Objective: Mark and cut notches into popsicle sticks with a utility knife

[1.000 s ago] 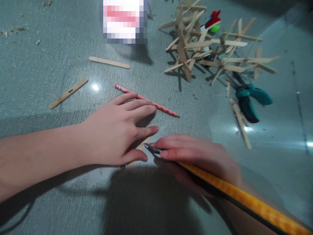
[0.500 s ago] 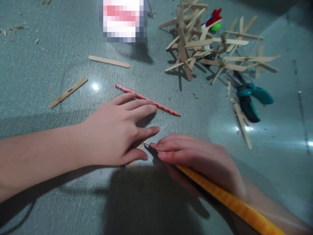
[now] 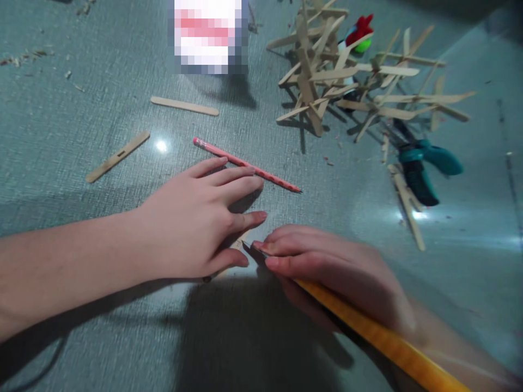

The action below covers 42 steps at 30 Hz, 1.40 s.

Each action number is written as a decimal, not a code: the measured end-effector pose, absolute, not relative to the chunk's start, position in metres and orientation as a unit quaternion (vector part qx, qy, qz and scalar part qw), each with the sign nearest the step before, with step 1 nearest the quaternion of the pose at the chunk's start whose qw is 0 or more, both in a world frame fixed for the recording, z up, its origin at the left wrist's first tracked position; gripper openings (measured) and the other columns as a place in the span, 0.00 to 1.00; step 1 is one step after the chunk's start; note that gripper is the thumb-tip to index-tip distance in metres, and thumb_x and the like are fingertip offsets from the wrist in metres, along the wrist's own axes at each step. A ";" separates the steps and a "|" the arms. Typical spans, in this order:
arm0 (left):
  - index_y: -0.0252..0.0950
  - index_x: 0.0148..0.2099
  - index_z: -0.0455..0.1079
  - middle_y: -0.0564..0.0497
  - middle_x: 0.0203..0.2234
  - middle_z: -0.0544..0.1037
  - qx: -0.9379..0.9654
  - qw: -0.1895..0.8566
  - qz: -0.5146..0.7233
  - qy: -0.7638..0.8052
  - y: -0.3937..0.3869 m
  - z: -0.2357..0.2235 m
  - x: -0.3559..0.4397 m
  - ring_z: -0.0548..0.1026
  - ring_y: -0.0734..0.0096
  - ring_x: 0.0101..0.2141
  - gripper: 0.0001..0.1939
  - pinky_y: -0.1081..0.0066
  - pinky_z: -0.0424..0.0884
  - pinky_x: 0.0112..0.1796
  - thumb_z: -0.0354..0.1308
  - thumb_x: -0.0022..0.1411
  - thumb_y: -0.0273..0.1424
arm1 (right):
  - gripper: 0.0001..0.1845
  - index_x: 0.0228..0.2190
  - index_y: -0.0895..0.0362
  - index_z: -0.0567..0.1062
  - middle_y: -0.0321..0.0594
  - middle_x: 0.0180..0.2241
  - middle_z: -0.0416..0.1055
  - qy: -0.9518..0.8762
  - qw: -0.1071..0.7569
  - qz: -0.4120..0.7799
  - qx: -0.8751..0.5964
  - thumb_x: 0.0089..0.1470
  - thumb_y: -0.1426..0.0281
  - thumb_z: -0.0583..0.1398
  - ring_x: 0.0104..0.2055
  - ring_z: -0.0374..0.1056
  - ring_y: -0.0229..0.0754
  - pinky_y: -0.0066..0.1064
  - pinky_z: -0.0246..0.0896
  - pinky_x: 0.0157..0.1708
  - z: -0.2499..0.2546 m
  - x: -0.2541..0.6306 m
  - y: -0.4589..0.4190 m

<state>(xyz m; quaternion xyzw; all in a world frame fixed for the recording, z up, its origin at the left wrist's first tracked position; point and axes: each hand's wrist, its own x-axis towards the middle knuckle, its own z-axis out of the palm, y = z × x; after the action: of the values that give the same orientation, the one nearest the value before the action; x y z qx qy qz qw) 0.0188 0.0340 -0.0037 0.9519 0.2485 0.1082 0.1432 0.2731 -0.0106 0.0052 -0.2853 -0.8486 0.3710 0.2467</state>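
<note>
My left hand (image 3: 200, 218) lies flat with its fingers spread. Its thumb and index finger rest on either side of a craft stick (image 3: 237, 245), which it presses to the table; most of the stick is hidden, and small dark marks show on its bare part. Wrapped around a craft knife (image 3: 347, 313) with a yellow handle, my right hand (image 3: 327, 267) is closed, and the blade tip is at the marked part of the stick. A pink pencil (image 3: 269, 177) lies just beyond my left fingertips.
One loose craft stick (image 3: 183, 106) and another with a slot cut in it (image 3: 118, 157) lie at the left. Joined sticks (image 3: 310, 76) form a heap at the back right, near teal-handled pliers (image 3: 420, 163) and stick pieces (image 3: 408, 207). A blurred white object (image 3: 204, 32) stands behind.
The blade tip has shifted very slightly on the stick. My left hand stays in place, and the whole view has moved a little.
</note>
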 end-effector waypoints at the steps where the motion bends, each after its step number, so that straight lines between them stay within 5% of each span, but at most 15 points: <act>1: 0.42 0.63 0.78 0.39 0.65 0.72 0.952 0.145 0.108 0.249 0.034 -0.004 0.019 0.68 0.44 0.67 0.25 0.44 0.61 0.67 0.58 0.71 0.49 | 0.11 0.45 0.48 0.76 0.38 0.38 0.83 -0.843 0.260 0.373 -0.287 0.65 0.76 0.63 0.45 0.82 0.45 0.37 0.80 0.46 0.003 0.273 -0.011; 6: 0.40 0.63 0.77 0.37 0.65 0.72 0.953 0.147 0.112 0.242 0.034 -0.005 0.018 0.69 0.42 0.66 0.27 0.44 0.62 0.66 0.57 0.72 0.50 | 0.15 0.42 0.51 0.75 0.38 0.36 0.84 -0.806 0.349 0.366 -0.309 0.60 0.83 0.62 0.43 0.83 0.39 0.29 0.79 0.46 -0.006 0.269 -0.012; 22: 0.38 0.63 0.77 0.37 0.64 0.73 0.952 0.142 0.122 0.243 0.032 -0.006 0.020 0.72 0.44 0.64 0.27 0.47 0.62 0.67 0.60 0.70 0.48 | 0.14 0.45 0.52 0.74 0.40 0.39 0.84 -0.834 0.297 0.362 -0.292 0.60 0.80 0.63 0.45 0.82 0.43 0.33 0.79 0.50 -0.003 0.269 -0.016; 27: 0.38 0.62 0.77 0.38 0.63 0.74 0.957 0.117 0.111 0.241 0.031 -0.001 0.021 0.70 0.45 0.65 0.25 0.47 0.61 0.67 0.60 0.70 0.47 | 0.18 0.47 0.48 0.73 0.38 0.38 0.81 -0.830 0.267 0.378 -0.310 0.60 0.81 0.62 0.44 0.81 0.46 0.37 0.80 0.45 0.005 0.267 -0.019; 32: 0.39 0.60 0.78 0.41 0.61 0.76 0.956 0.101 0.102 0.257 0.027 0.003 0.023 0.72 0.45 0.63 0.23 0.47 0.64 0.66 0.61 0.70 0.45 | 0.09 0.45 0.45 0.74 0.35 0.35 0.80 -0.849 0.219 0.375 -0.300 0.70 0.73 0.57 0.42 0.81 0.46 0.36 0.80 0.39 0.017 0.265 -0.013; 37: 0.39 0.60 0.78 0.40 0.62 0.76 0.956 0.099 0.104 0.254 0.027 0.001 0.022 0.72 0.44 0.63 0.23 0.46 0.65 0.64 0.60 0.70 0.46 | 0.08 0.37 0.49 0.76 0.35 0.33 0.80 -0.823 0.234 0.414 -0.312 0.69 0.71 0.58 0.34 0.78 0.43 0.34 0.79 0.39 0.013 0.266 -0.012; 42: 0.38 0.62 0.77 0.38 0.64 0.74 0.956 0.101 0.107 0.253 0.027 -0.001 0.021 0.72 0.44 0.63 0.26 0.46 0.66 0.64 0.60 0.70 0.48 | 0.10 0.41 0.50 0.77 0.36 0.36 0.82 -0.818 0.291 0.390 -0.306 0.63 0.77 0.61 0.41 0.81 0.41 0.31 0.79 0.46 0.000 0.270 -0.014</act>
<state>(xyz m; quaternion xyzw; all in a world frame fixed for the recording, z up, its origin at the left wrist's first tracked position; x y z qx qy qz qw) 0.0212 0.0272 -0.0014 0.9563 0.2527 0.1065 0.1009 0.2705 -0.0140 -0.0004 -0.3056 -0.8182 0.3900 0.2915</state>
